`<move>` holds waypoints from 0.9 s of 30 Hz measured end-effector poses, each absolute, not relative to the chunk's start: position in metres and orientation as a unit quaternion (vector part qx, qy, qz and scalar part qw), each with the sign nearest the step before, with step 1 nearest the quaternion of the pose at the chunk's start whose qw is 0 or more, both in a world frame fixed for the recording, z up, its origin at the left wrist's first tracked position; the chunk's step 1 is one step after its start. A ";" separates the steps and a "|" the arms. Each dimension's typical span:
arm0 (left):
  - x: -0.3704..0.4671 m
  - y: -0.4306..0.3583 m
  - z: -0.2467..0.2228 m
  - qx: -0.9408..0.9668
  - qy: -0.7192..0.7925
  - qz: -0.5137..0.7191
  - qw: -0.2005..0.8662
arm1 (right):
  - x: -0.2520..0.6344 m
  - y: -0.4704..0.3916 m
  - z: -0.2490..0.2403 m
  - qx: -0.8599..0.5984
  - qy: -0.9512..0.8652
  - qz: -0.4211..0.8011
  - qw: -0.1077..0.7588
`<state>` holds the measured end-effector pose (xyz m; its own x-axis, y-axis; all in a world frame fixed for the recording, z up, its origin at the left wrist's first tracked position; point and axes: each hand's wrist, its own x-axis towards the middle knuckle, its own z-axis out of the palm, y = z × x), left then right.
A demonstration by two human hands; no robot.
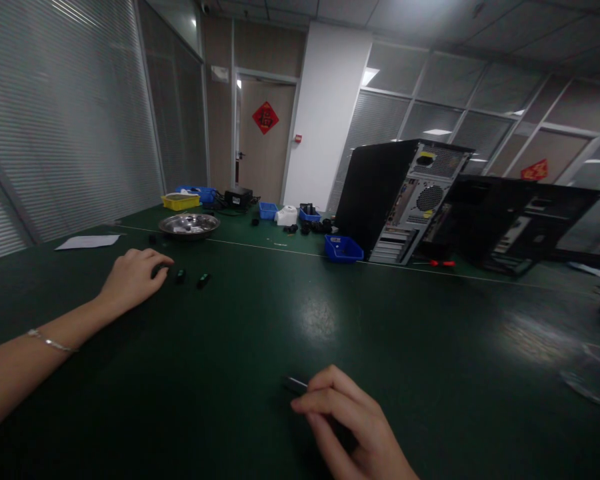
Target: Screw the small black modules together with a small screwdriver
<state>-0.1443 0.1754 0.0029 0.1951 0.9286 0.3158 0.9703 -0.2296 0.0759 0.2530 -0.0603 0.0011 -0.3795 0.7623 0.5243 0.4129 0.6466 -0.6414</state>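
At the left, my left hand (pixel 136 277) has its thumb and fingers around a small dark piece (pixel 159 269), partly hidden by the fingers. Just right of it, two small black pieces with greenish tops (pixel 181 275) (pixel 203 280) lie on the green table (pixel 260 320). Near the bottom centre, my right hand (pixel 347 417) pinches a thin dark metallic tool (pixel 295 384), whose tip points left. The rest of that tool is hidden by the fingers.
Behind my left hand are a round metal tray (pixel 189 225) and a white paper (pixel 89 242). A blue bin (pixel 343 249) stands before a black computer tower (pixel 375 193). A clear round object (pixel 595 373) sits at the right edge.
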 end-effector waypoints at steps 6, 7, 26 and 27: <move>-0.118 0.153 0.014 -0.801 -0.575 -0.157 0.048 | 0.253 -0.059 0.002 -0.367 -0.803 0.215 0.417; -0.115 0.150 0.015 -0.804 -0.570 -0.161 0.042 | 0.253 -0.059 0.002 -0.367 -0.804 0.214 0.416; 0.021 0.013 0.008 -0.917 -0.205 -0.211 -0.269 | 0.256 -0.055 0.004 -0.534 -0.814 0.107 0.202; 0.021 0.012 0.006 -0.918 -0.203 -0.201 -0.274 | 0.256 -0.055 0.004 -0.534 -0.812 0.114 0.207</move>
